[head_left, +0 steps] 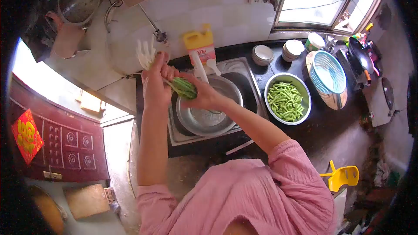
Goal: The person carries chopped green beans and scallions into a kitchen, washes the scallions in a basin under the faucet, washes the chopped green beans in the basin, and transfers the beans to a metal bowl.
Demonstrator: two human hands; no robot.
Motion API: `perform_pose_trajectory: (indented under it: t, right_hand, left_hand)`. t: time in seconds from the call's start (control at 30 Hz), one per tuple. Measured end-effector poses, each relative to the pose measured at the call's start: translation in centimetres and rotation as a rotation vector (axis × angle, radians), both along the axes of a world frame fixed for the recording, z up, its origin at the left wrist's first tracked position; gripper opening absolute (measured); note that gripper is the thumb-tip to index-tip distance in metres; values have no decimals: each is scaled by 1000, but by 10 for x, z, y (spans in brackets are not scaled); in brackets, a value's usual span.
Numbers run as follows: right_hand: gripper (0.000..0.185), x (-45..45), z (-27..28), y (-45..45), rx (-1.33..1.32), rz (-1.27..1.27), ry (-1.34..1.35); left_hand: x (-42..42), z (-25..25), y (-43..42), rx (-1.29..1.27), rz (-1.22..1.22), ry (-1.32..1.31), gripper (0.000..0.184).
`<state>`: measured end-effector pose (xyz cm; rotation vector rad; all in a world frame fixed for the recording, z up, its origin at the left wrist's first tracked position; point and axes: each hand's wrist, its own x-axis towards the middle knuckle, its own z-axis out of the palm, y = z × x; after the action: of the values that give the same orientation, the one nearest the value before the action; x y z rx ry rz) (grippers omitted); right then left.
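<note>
Both hands hold one bunch of green onions (183,88) above the left side of the sink (173,132). My left hand (156,78) is wrapped round the pale end, whose white roots point up and to the left. Around the green part, my right hand (201,93) has its fingers closed. Below them a metal basin (187,119) sits in the sink, with the white faucet (199,66) reaching over its rim.
Right of the sink stands a bowl of cut green beans (285,102). Beyond it are a blue basket (327,73) on a wooden board, stacked bowls (292,50) and a wok (359,54). A yellow jug (199,45) stands behind the sink.
</note>
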<state>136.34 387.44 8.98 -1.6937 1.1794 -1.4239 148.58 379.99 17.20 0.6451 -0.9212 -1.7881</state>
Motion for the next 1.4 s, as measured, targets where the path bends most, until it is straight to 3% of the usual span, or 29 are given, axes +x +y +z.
perform_pose_trajectory:
  t: [0.07,0.17,0.27,0.33,0.37,0.43,0.53,0.57,0.67,0.73,0.8,0.87,0.9,0.97,1.1,1.2,1.3,1.4]
  right_hand:
    - [60,-2,-12,-15,288,105,38]
    - [60,8,-12,-25,406,116,101]
    - [43,32,-42,-47,-253,-103,19]
    - [46,34,-54,-45,-9,-121,241]
    - [47,32,-58,-41,112,-128,356]
    - [47,29,-84,-36,189,-37,200]
    - [46,23,-82,-26,467,17,186]
    - [46,24,-78,-24,587,25,218]
    - [31,36,-109,-39,275,2,77]
    - [33,43,-102,-41,401,39,-37]
    - [34,51,-82,-34,383,-23,108]
    - [34,54,-73,-29,209,-165,520]
    - [31,56,-76,-28,203,-150,586]
    - [27,58,-87,-32,187,-115,714]
    - [18,62,-98,-38,302,-21,927]
    - [14,63,-96,-33,234,21,1080]
    - [11,64,-99,-31,141,50,1149]
    - [10,67,-92,-25,123,54,1186]
  left_hand:
    - [5,-3,-1,-33,52,19,16]
    - [5,-49,-9,-178,124,-67,17]
    - [5,-96,-4,-268,127,-237,19]
    - [11,-108,-3,-251,201,-362,19]
    - [14,-106,0,-177,209,-265,19]
    - [19,-99,2,-36,216,-67,18]
    - [32,-96,-14,38,211,179,23]
    - [31,-98,-14,35,200,130,21]
    - [28,-111,-1,29,100,39,18]
    - [27,-126,-4,77,187,122,22]
    - [22,-117,1,143,282,165,16]
    - [26,-123,1,162,237,191,18]
    - [29,-128,0,171,216,200,21]
    - [35,-134,-9,217,188,40,25]
    - [43,-151,-20,160,118,-249,26]
    - [43,-148,-20,96,84,-659,25]
    - [39,-171,-24,-171,137,-621,34]
    - [36,-190,-31,-215,172,-637,22]
